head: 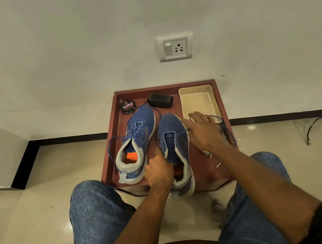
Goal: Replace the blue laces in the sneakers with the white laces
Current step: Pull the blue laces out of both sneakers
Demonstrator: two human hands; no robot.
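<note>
Blue lace (218, 118) under rt hand (205, 132)

I can read only "Cherry" in white script on the round black polish tin (128, 107); its smaller print is illegible.

A single view is given, taken from a wide-angle camera worn on the head of a seated person. It is aimed forward and steeply down, so that the knees in jeans (98, 217) are seen at the near edge and both forearms are seen reaching away from the lens. The red worktop (114, 138) is seen close, at arm's length, centred in the picture. Beyond it, the far white wall with a socket plate (175, 47) fills the upper half. Straight lines are bent towards the edges by the lens.
</note>
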